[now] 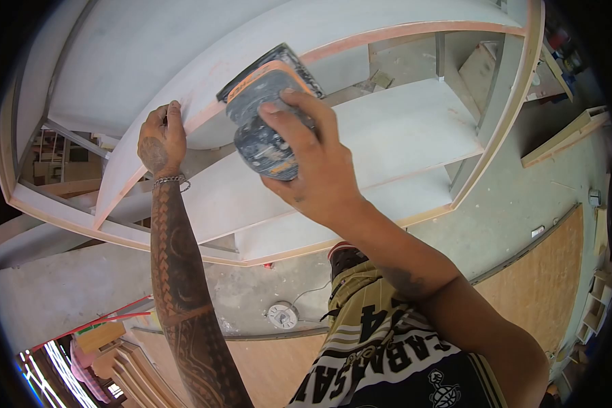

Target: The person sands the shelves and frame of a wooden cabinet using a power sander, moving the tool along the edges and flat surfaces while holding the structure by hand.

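My right hand (319, 160) is wrapped around a dusty black-and-orange electric sander (262, 105). The sander's flat pad faces up and away from me, overlapping the pinkish edge of a curved white panel (207, 75) in this view. My left hand (162, 139) grips that panel's edge to the left of the sander, thumb on the near side and the other fingers mostly hidden. The panel belongs to a large curved white cabinet frame (415, 217) with white shelves (401, 122) inside and pale wooden rims.
A round white object (282, 315) with a cord lies on the concrete floor (496, 197). Curved plywood sheets (544, 265) lie at the right and below. A narrow wooden piece (564, 136) stands at the far right; stacked curved wooden parts (126, 367) sit at lower left.
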Demonstrator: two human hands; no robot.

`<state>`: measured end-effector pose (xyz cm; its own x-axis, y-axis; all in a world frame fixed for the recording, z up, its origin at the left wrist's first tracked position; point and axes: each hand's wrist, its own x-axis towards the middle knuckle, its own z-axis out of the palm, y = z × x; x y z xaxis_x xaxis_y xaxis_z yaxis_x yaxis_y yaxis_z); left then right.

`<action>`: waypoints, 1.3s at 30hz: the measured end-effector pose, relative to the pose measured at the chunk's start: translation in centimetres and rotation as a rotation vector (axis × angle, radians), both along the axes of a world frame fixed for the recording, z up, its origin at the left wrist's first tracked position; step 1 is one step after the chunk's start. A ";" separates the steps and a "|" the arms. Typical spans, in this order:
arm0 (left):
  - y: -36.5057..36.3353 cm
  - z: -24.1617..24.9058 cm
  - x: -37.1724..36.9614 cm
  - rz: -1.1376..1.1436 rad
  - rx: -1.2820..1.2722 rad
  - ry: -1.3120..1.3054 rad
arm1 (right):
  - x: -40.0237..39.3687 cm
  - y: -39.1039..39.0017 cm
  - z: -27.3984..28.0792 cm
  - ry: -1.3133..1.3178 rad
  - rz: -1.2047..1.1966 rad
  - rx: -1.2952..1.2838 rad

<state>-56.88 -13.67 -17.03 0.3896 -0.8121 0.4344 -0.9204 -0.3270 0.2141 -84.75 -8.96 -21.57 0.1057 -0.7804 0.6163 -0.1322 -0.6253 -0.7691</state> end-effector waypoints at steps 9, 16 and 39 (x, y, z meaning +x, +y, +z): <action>0.3 0.1 -0.4 0.024 0.007 -0.012 | -0.9 -0.4 0.1 0.007 -0.007 -0.008; 0.2 0.0 -0.1 0.015 0.015 0.022 | -4.5 -1.9 0.7 0.017 -0.099 -0.001; 0.0 -0.2 0.2 0.003 0.000 0.014 | -6.2 -2.5 0.5 0.023 -0.245 -0.122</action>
